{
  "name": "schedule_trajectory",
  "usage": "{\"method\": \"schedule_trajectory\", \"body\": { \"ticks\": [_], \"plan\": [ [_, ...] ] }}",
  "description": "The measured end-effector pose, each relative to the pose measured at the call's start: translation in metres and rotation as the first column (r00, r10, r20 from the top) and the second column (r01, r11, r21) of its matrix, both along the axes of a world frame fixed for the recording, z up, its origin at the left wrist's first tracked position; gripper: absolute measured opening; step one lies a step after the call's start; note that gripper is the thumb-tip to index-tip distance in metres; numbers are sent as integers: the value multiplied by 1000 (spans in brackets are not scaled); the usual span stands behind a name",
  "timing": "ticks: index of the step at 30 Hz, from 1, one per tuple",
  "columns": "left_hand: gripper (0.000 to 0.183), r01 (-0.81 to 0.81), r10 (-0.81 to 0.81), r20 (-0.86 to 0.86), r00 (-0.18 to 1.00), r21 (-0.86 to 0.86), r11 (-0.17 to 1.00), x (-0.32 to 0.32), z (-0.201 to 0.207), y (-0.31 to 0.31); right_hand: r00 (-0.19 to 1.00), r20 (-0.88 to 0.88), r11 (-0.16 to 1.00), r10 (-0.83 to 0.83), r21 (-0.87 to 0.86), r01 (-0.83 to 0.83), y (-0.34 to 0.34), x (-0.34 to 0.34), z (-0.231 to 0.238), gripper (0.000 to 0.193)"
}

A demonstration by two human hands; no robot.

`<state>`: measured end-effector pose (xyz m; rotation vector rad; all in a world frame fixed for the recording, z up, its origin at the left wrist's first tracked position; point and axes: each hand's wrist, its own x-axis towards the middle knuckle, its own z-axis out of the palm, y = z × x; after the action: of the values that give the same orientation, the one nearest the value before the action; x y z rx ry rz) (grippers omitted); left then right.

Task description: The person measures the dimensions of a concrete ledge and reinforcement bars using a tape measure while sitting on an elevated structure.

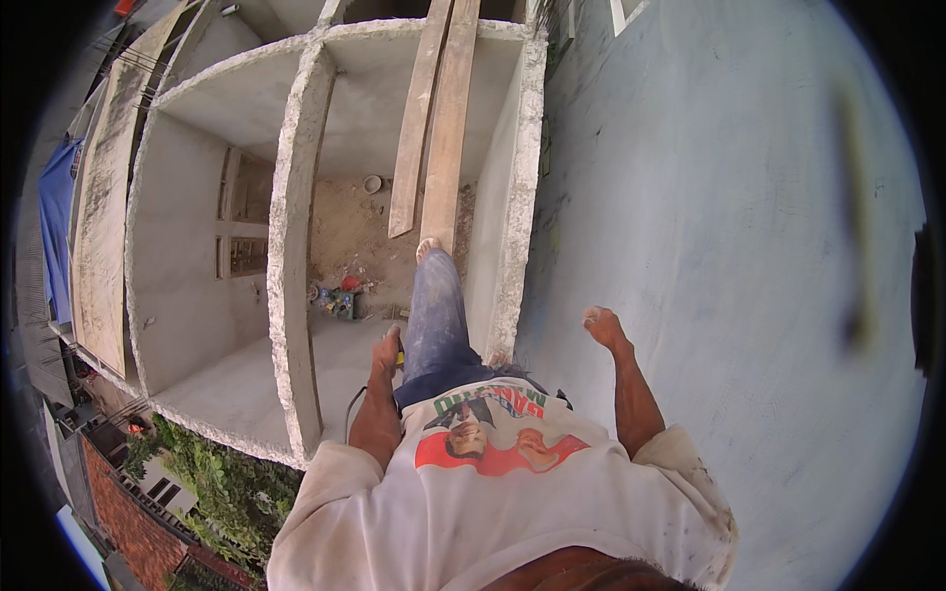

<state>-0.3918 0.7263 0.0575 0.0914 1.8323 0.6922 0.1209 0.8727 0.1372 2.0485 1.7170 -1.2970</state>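
My left hand (386, 353) is low beside my left thigh, its fingers curled round a small black-and-yellow thing (400, 355) that my hand and leg mostly hide. A thin dark loop (349, 414) shows near that forearm. Out to the right, my right hand (603, 327) is closed in a loose fist with pale, dusty fingertips, in front of the blue-grey wall (729, 227); whether it touches the wall I cannot tell. One bare foot (429, 246) stands on the near end of a long wooden plank (451, 128). My other foot (500, 361) is on the rough wall top (519, 187).
A second plank (418, 128) lies alongside. Below is a deep room with a dirt floor (365, 231), a round bucket (371, 184) and a coloured heap (340, 300). A rough concrete beam (296, 236) crosses at left. Beyond are a tree (232, 483) and tiled roof (123, 512).
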Motion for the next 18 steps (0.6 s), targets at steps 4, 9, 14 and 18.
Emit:
{"method": "schedule_trajectory", "body": {
  "ticks": [4,9,14,18],
  "plan": [
    [37,72,-66,-57,996,108,991,-26,15,86,999,32,999,35,9,-36,72,-29,14,35],
    [39,143,-128,-157,979,89,986,-69,25,150,985,-148,984,-83,142,104,117,-59,31,36],
    [57,185,-176,-164,971,42,982,-103,15,194,966,-123,966,-228,95,241,109,-48,29,37],
    [65,255,-264,-252,931,-70,964,-129,-25,214,919,-115,926,-377,-65,372,81,-38,15,36]
  ]
}}
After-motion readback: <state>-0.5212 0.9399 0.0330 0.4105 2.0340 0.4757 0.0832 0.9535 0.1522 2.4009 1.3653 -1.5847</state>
